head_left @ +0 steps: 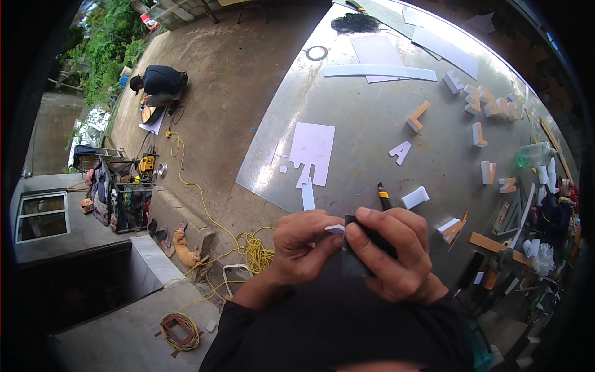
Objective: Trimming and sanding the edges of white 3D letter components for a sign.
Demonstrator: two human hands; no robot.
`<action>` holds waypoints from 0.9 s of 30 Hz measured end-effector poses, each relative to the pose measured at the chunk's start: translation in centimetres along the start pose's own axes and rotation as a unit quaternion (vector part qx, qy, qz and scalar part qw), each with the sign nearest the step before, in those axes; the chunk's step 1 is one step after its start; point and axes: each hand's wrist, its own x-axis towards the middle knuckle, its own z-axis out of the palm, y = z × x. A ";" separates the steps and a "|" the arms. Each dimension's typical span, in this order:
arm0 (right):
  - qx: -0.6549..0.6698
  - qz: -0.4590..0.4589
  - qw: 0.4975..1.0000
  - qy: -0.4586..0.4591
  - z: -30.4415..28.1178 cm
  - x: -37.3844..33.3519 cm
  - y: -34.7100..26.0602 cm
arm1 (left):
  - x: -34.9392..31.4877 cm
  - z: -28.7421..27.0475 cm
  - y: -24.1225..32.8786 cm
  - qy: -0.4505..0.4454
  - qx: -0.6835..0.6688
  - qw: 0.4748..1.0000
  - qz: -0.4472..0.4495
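My left hand (304, 245) pinches a small white piece (335, 229) between thumb and fingers, with one end showing. Close beside it, my right hand (396, 251) grips a thin dark sheet (356, 263) that looks like sandpaper. The sheet's edge is up against the white piece or very near it; I cannot tell if they touch. Just beyond my hands, a black and yellow utility knife (385, 196) lies on the metal table (273, 158). A white block-shaped piece (415, 197) rests to its right, and a cut white sheet (313, 146) lies to the left.
Several letter-shaped pieces (418, 116) stand at the right. White strips (378, 72) and a tape roll (317, 53) lie farther back. Tools and a clear bottle (534, 155) crowd the right edge. On the floor at left are a crouching person (162, 84), yellow cord (254, 251) and a cat (185, 249).
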 end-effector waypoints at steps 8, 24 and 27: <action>0.009 0.015 1.000 -0.020 0.3 0.4 0.1 | 0.0 0.1 -0.5 -0.008 -0.005 1.000 -0.011; 0.021 0.023 0.999 -0.017 1.1 0.2 0.3 | -0.7 -0.1 -0.8 0.026 -0.055 0.995 -0.075; 0.014 0.023 1.000 0.001 1.2 0.3 0.6 | -0.6 0.3 -1.0 0.007 -0.039 0.998 -0.053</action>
